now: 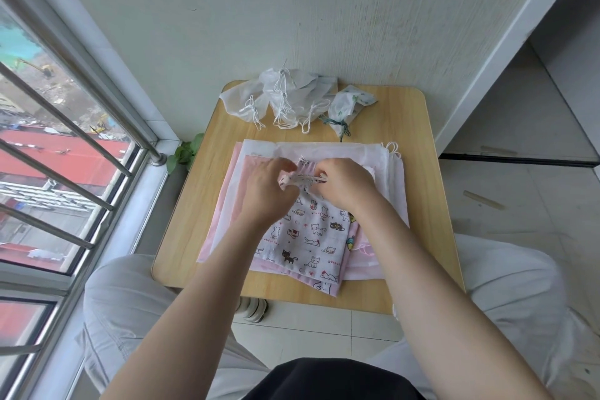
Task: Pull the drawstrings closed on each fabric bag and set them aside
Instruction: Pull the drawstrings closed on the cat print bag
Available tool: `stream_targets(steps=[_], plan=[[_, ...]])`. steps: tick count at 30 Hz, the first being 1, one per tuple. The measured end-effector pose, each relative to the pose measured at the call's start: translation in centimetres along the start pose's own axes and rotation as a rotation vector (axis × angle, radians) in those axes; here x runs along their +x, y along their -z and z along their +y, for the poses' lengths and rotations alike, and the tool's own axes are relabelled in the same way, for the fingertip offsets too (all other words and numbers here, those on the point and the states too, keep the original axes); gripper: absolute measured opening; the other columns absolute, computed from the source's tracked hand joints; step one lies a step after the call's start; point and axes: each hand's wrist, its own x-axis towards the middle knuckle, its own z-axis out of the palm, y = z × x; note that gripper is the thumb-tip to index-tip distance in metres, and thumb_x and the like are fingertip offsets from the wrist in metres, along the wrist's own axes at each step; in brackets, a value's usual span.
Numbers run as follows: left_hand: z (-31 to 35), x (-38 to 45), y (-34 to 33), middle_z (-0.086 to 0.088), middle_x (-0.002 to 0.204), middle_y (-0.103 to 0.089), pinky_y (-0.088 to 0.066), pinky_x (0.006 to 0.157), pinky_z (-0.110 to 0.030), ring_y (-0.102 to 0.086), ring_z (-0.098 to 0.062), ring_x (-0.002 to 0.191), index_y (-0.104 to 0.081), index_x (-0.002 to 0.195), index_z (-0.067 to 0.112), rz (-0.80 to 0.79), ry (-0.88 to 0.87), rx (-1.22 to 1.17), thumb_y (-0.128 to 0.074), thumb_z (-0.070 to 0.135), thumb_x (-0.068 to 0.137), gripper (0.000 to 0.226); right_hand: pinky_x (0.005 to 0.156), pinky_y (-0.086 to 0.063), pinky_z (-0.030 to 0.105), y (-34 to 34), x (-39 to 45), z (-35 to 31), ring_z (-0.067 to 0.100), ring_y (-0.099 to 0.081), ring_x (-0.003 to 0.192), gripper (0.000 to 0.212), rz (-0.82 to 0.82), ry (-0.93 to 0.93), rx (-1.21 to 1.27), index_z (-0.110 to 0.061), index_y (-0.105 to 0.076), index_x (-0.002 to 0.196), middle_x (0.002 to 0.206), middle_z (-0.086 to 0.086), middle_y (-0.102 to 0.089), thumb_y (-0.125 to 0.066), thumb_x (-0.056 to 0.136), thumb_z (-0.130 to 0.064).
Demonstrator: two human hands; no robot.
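A white fabric bag printed with cartoon cats (308, 230) lies on top of a stack of flat pink and white bags (233, 204) on a small wooden table (428, 191). Its top edge is bunched together between my hands. My left hand (269, 185) grips the gathered left end of that edge. My right hand (347, 185) pinches the right end, where thin drawstrings show. At the table's far edge lies a heap of cinched white bags (285, 97) with looped white strings, and beside it a cinched bag with a green leaf print (345, 107).
The table stands against a pale wall, with a barred window (65, 153) close on the left and a small green plant (185, 156) at the sill. My knees in light trousers flank the table's near edge. Tiled floor (503, 221) lies to the right.
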Motion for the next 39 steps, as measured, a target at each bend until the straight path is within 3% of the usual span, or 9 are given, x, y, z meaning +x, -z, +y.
stream_targets(steps=[2, 5, 11, 15, 18, 21, 29, 35, 39], plan=[[-0.1, -0.2, -0.3, 0.004, 0.096, -0.07, -0.049, 0.085, -0.03, -0.061, -0.012, 0.091, -0.069, 0.096, 0.012, 0.01, -0.121, 0.055, -0.071, 0.009, 0.077, 0.02, 0.067, -0.043, 0.028, 0.0, 0.1, -0.1, 0.019, -0.061, 0.086, 0.02, -0.005, -0.003, 0.012, -0.026, -0.067, 0.104, 0.099, -0.004, -0.067, -0.069, 0.086, -0.035], [-0.5, -0.1, -0.6, 0.003, 0.086, -0.071, -0.054, 0.076, -0.032, -0.062, -0.011, 0.078, -0.071, 0.089, 0.013, 0.058, -0.103, 0.082, -0.074, 0.016, 0.083, 0.007, 0.067, -0.041, 0.027, -0.3, 0.1, 0.1, 0.02, -0.063, 0.09, 0.017, -0.002, -0.011, 0.016, -0.028, -0.068, 0.101, 0.1, -0.004, -0.067, -0.07, 0.085, -0.032], [0.6, 0.1, 0.0, 0.003, 0.082, -0.065, -0.045, 0.061, -0.023, -0.058, -0.013, 0.072, -0.064, 0.092, 0.012, -0.131, 0.017, 0.194, -0.059, 0.032, 0.096, 0.021, 0.072, -0.041, 0.027, -0.5, 0.2, 0.7, 0.022, -0.062, 0.102, 0.027, 0.008, -0.032, 0.054, -0.024, -0.067, 0.111, 0.113, -0.002, -0.067, -0.069, 0.085, -0.033], [1.7, 0.1, 0.6, -0.002, 0.064, -0.053, -0.043, 0.053, -0.024, -0.048, -0.015, 0.055, -0.06, 0.089, 0.005, -0.326, 0.257, -0.173, -0.049, 0.032, 0.1, 0.031, 0.069, -0.042, 0.028, 0.0, 0.1, 0.5, 0.019, -0.061, 0.097, 0.011, -0.045, -0.015, 0.126, -0.027, -0.063, 0.095, 0.097, -0.006, -0.063, -0.064, 0.087, -0.034], [2.0, 0.0, 1.0, 0.001, 0.053, -0.039, -0.035, 0.042, -0.022, -0.034, -0.012, 0.044, -0.063, 0.077, 0.008, -0.373, 0.337, -0.308, -0.048, 0.034, 0.1, 0.038, 0.08, -0.052, 0.034, 0.4, -0.1, 0.5, 0.016, -0.061, 0.097, 0.009, -0.061, -0.037, 0.229, -0.026, -0.061, 0.093, 0.1, -0.007, -0.062, -0.063, 0.087, -0.032], [2.0, 0.0, 1.1, 0.004, 0.053, -0.038, -0.027, 0.042, -0.021, -0.03, -0.01, 0.043, -0.061, 0.072, 0.012, -0.364, 0.366, -0.315, -0.054, 0.031, 0.097, 0.032, 0.087, -0.051, 0.035, 0.6, -0.3, 0.7, 0.015, -0.058, 0.105, 0.008, -0.055, -0.029, 0.24, -0.025, -0.061, 0.09, 0.104, -0.007, -0.061, -0.066, 0.087, -0.03], [1.9, -0.1, 0.9, -0.001, 0.06, -0.057, -0.032, 0.047, -0.019, -0.044, -0.01, 0.049, -0.067, 0.079, 0.008, -0.266, 0.411, -0.481, -0.057, 0.023, 0.094, 0.023, 0.083, -0.051, 0.034, 0.2, -0.3, 0.6, 0.017, -0.059, 0.098, 0.01, -0.046, -0.025, 0.21, -0.025, -0.059, 0.091, 0.096, -0.009, -0.057, -0.066, 0.086, -0.032], [2.4, -0.2, 0.6, 0.0, 0.072, -0.062, -0.036, 0.049, -0.013, -0.051, -0.002, 0.057, -0.073, 0.099, 0.005, -0.28, 0.304, -0.628, -0.058, 0.009, 0.096, 0.016, 0.068, -0.038, 0.027, 0.2, 0.0, 0.2, 0.016, -0.052, 0.088, 0.014, -0.035, -0.01, 0.201, -0.021, -0.065, 0.102, 0.098, -0.004, -0.057, -0.059, 0.091, -0.028], [2.0, -0.2, 0.1, 0.0, 0.064, -0.057, -0.033, 0.05, -0.015, -0.044, -0.005, 0.053, -0.076, 0.096, 0.012, -0.235, 0.327, -0.679, -0.062, 0.014, 0.094, 0.014, 0.067, -0.036, 0.027, 0.2, 0.0, 0.2, 0.016, -0.052, 0.086, 0.006, -0.053, -0.012, 0.214, -0.023, -0.062, 0.094, 0.093, -0.006, -0.056, -0.061, 0.09, -0.028]])
